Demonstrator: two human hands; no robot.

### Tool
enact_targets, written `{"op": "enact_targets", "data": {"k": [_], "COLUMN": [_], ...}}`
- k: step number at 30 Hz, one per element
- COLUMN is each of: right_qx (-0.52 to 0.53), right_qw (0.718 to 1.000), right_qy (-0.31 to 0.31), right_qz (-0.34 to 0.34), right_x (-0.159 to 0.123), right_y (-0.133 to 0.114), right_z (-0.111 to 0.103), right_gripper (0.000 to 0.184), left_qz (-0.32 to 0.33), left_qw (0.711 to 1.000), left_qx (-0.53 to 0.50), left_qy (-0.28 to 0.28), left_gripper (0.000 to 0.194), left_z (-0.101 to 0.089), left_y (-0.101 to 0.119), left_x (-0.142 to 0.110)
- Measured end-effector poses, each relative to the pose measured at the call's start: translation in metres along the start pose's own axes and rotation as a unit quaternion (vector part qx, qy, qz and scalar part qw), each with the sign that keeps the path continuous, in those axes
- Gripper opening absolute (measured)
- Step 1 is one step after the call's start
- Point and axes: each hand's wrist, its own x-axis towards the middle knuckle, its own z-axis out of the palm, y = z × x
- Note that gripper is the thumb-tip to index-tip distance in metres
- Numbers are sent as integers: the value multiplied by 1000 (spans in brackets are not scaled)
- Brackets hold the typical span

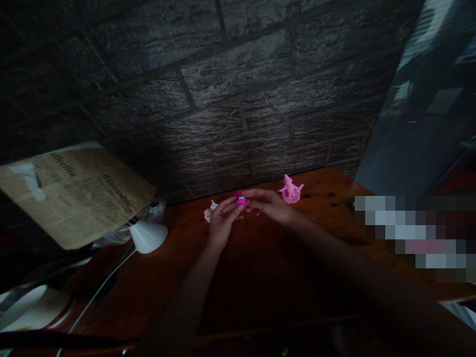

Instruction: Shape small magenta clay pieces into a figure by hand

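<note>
A small bright pink piece point(241, 202) with a whitish spot on it is held between both hands, above the far part of the wooden table. My left hand point(222, 218) is closed on its left side, thumb against the front. From the right, my right hand point(273, 204) pinches it, fingers bent over its top. What the pink piece is, I cannot make out. Just right of my right hand a pink figurine point(289, 189) sits on the table, arms spread, on a frilly round base. Partly hidden behind my left hand lies a pale pinkish-white piece point(208, 214).
Left of my hands, a lamp with a newspaper-print shade point(82, 193) leans over its white base point(148, 236); a white cord point(100, 287) runs toward me. White bowls point(33, 307) stand lower left. Behind the wooden table point(327, 193) rises a dark brick-patterned wall point(238, 99). A grey panel point(394, 144) stands right.
</note>
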Motion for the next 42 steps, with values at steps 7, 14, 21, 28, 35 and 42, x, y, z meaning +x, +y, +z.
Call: {"op": "enact_targets", "data": {"k": [7, 14, 21, 28, 35, 42], "right_qx": [-47, -99, -88, -93, -98, -52], "right_qw": [999, 994, 995, 995, 995, 994], "right_qy": [10, 36, 36, 17, -1, 2], "right_qz": [-10, -26, 19, 21, 20, 99], "right_x": [2, 5, 3, 1, 4, 3], "right_y": [-2, 4, 3, -3, 3, 0], "right_z": [-5, -10, -3, -8, -17, -14], "right_gripper": [26, 19, 18, 27, 22, 11], "left_qz": [17, 10, 16, 67, 93, 113], "left_qw": [1000, 1000, 999, 993, 986, 979], "left_qx": [17, 29, 39, 87, 128, 159], "left_qy": [7, 5, -10, -37, -49, -51], "left_gripper": [43, 43, 43, 38, 31, 25], "left_z": [0, 2, 0, 3, 6, 7], "left_y": [-5, -4, -1, -5, -12, -5], "left_x": [3, 2, -2, 0, 4, -1]}}
